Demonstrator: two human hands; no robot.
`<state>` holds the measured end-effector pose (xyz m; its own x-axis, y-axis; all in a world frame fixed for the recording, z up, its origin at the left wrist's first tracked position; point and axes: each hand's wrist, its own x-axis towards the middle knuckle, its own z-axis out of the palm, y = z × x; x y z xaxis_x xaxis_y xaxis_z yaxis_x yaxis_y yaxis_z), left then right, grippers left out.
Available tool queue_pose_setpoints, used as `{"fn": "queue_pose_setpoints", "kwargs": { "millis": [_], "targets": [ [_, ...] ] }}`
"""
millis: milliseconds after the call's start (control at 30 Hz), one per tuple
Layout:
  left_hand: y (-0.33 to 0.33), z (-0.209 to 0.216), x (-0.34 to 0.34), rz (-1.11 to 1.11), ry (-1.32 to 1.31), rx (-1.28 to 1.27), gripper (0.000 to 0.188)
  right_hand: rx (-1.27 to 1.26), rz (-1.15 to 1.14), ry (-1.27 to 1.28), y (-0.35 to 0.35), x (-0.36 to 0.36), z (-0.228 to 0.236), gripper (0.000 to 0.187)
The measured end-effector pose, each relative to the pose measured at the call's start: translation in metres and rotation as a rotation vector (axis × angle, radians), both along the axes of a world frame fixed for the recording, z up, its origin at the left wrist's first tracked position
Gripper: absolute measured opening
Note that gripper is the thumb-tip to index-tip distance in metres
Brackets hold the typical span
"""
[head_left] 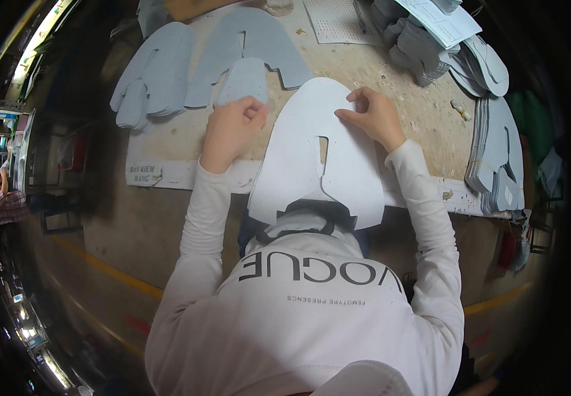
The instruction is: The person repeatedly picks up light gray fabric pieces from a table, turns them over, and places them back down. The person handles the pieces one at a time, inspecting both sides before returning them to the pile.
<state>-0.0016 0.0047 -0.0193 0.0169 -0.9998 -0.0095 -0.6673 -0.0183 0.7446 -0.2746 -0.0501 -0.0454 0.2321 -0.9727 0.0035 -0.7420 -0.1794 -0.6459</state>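
A white, arch-shaped shoe-upper piece (292, 142) with a narrow slot and two legs lies in front of me, its lower end hanging past the table's near edge. My right hand (376, 117) is bent round its upper right edge, the thumb resting on the face of the piece. To the left of it, my left hand (234, 129) hovers with curled fingers pressed together; whatever they may hold is too small to make out. Just beyond that hand lies a grey tongue-shaped piece (244, 74), partly over a larger grey upper piece (252, 33).
A stack of grey pieces (160, 59) lies at the table's (338, 56) far left. More stacks stand at the far right (417, 49) and right edge (490, 148). At the back are a printed sheet (341, 20) and a pen (360, 16). A small yellow-white object (460, 109) lies right.
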Motion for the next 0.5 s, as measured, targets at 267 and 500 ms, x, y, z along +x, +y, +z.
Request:
{"fn": "queue_pose_setpoints", "kwargs": {
  "millis": [267,500],
  "targets": [
    [0.025,-0.024,-0.029,0.053,0.372,-0.136,0.023,-0.381,-0.034,-0.258,0.025,-0.021,0.041,0.014],
    [0.023,-0.030,-0.034,-0.001,-0.065,-0.244,0.025,-1.111,-0.075,-0.362,0.046,-0.067,0.132,0.021]
  ]
}}
